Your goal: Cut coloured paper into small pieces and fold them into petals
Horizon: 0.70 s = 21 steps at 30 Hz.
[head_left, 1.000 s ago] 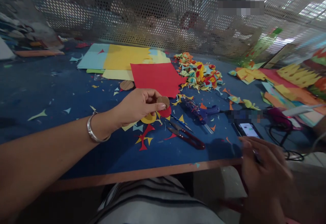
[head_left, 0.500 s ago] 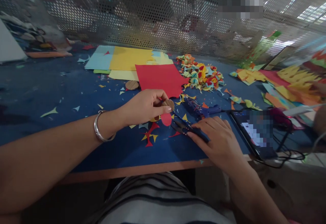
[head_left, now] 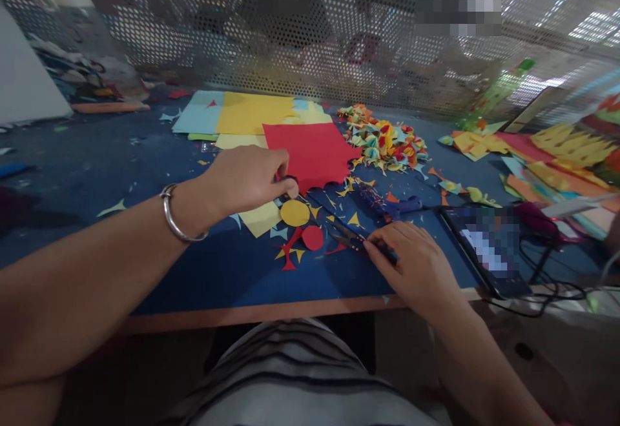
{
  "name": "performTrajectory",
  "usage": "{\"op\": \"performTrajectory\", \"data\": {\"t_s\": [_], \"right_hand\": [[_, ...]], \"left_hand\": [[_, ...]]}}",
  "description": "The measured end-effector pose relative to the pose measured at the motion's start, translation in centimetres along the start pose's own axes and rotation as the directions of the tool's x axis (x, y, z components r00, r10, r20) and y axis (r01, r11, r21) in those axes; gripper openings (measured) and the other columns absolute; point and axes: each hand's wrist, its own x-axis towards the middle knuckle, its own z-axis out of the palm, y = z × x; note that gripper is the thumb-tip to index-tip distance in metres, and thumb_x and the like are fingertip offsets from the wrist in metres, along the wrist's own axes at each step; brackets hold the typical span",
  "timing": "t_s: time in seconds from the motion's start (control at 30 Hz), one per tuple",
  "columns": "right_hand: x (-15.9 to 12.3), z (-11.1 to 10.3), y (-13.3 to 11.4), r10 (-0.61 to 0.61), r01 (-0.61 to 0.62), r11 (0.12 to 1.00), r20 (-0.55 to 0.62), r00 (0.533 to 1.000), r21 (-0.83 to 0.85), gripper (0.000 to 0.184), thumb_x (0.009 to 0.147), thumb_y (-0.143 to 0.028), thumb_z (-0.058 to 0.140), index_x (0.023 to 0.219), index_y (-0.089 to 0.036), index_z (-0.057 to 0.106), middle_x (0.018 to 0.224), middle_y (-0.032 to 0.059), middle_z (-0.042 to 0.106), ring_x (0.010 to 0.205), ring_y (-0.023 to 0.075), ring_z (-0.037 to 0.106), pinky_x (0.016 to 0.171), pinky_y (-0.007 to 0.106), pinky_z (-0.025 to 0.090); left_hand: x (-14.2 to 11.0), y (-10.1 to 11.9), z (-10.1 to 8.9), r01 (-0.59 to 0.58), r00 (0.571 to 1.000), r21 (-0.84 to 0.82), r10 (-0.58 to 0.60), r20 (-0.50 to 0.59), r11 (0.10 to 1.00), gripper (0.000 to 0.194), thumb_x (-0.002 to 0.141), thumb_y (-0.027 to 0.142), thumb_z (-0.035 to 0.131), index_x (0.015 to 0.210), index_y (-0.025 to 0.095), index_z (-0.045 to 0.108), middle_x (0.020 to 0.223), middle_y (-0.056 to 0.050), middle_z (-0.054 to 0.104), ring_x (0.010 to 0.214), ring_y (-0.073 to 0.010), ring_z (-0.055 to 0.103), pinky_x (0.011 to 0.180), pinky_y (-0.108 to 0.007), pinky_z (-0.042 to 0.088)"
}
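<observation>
My left hand (head_left: 247,177), with a bangle on the wrist, is closed in a pinch over the table. Only a dark edge shows between its thumb and fingers, so I cannot make out what it holds. Beneath its fingertips lie a yellow paper circle (head_left: 294,213) and a pale yellow paper piece (head_left: 261,219). A red paper circle (head_left: 312,237) rests close by, among narrow offcuts. At the right, my right hand (head_left: 411,261) is closed around small scissors (head_left: 347,233), their dark blades pointing left. Red paper (head_left: 310,152) with a scalloped right edge lies beyond both hands.
Blue and yellow paper sheets (head_left: 256,113) lie at the back, beside a heap of small colourful paper pieces (head_left: 385,139). A blue glue gun (head_left: 387,205) is near my right hand. A phone (head_left: 484,252) with cables lies at right. Perforated metal (head_left: 310,58) stands behind.
My left hand has moved left and slightly away from me, off the red circle, which now lies uncovered. The wooden disc it held no longer shows. My right hand stays with the scissors.
</observation>
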Motion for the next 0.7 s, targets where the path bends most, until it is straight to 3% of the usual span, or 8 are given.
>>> {"op": "performTrajectory", "data": {"t_s": [0.07, 0.2, 0.37, 0.47, 0.57, 0.7], "right_hand": [[0.1, 0.0, -0.1, 0.009, -0.009, 1.000, -0.013, 1.000, -0.010, 0.016, 0.097, -0.027, 0.057, 0.084, -0.020, 0.064, 0.079, 0.0038, 0.066, 0.075, 0.0213, 0.061, 0.072, 0.035, 0.043], [0.0, 0.0, -0.2, 0.029, -0.029, 1.000, -0.026, 0.999, -0.002, 0.016, 0.097, -0.027, 0.057, 0.084, -0.021, 0.063, 0.076, 0.0023, 0.064, 0.070, 0.0189, 0.060, 0.066, 0.032, 0.042], [-0.2, 0.0, -0.5, 0.047, -0.048, 0.998, -0.033, 0.998, -0.027, 0.016, 0.098, -0.029, 0.057, 0.085, -0.021, 0.064, 0.078, 0.0033, 0.065, 0.075, 0.0201, 0.063, 0.069, 0.033, 0.044], [-0.4, 0.1, -0.5, 0.042, -0.043, 0.999, -0.042, 0.998, -0.030, 0.017, 0.098, -0.031, 0.057, 0.086, -0.021, 0.064, 0.079, 0.0036, 0.065, 0.075, 0.0203, 0.063, 0.071, 0.033, 0.045], [-0.5, 0.0, -0.6, 0.052, -0.053, 0.998, -0.048, 0.998, -0.023, 0.017, 0.098, -0.032, 0.058, 0.087, -0.021, 0.065, 0.081, 0.0042, 0.066, 0.077, 0.0211, 0.063, 0.072, 0.034, 0.045], [-0.2, -0.5, -0.7, 0.063, -0.063, 0.998, -0.076, 0.995, 0.001, 0.015, 0.097, -0.032, 0.059, 0.091, -0.021, 0.065, 0.084, 0.0047, 0.067, 0.080, 0.0218, 0.064, 0.075, 0.035, 0.047]], "left_hand": [[-0.4, 0.2, 0.1, -0.011, 0.999, 0.020, 0.013, -0.052, 1.000, 0.029, 0.087, 0.048, 0.064, 0.097, 0.020, 0.066, 0.080, -0.007, 0.069, 0.066, -0.0226, 0.058, 0.060, -0.031, 0.027], [-1.3, 1.3, 0.8, -0.188, 0.977, 0.042, 0.182, 0.112, 0.981, 0.025, 0.088, 0.040, 0.060, 0.100, 0.020, 0.068, 0.101, -0.011, 0.069, 0.087, -0.0279, 0.062, 0.062, -0.031, 0.029], [-1.2, 1.2, 1.6, -0.226, 0.958, 0.018, 0.219, 0.183, 0.974, 0.032, 0.083, 0.034, 0.062, 0.110, 0.018, 0.068, 0.116, -0.015, 0.064, 0.092, -0.0290, 0.062, 0.063, -0.032, 0.032], [-0.6, 0.8, 1.8, -0.230, 0.955, -0.040, 0.234, 0.183, 0.972, 0.023, 0.079, 0.033, 0.067, 0.097, 0.018, 0.067, 0.107, -0.013, 0.066, 0.084, -0.0265, 0.061, 0.064, -0.032, 0.033], [0.0, 0.5, 1.8, -0.210, 0.957, -0.155, 0.235, 0.168, 0.965, 0.014, 0.073, 0.023, 0.072, 0.085, 0.019, 0.065, 0.083, -0.006, 0.066, 0.074, -0.0221, 0.058, 0.066, -0.031, 0.032], [0.3, 0.6, 1.4, -0.093, 0.991, -0.412, 0.126, 0.053, 0.907, 0.023, 0.069, 0.013, 0.074, 0.089, 0.019, 0.066, 0.075, -0.002, 0.065, 0.070, -0.0184, 0.060, 0.068, -0.029, 0.037]]}}
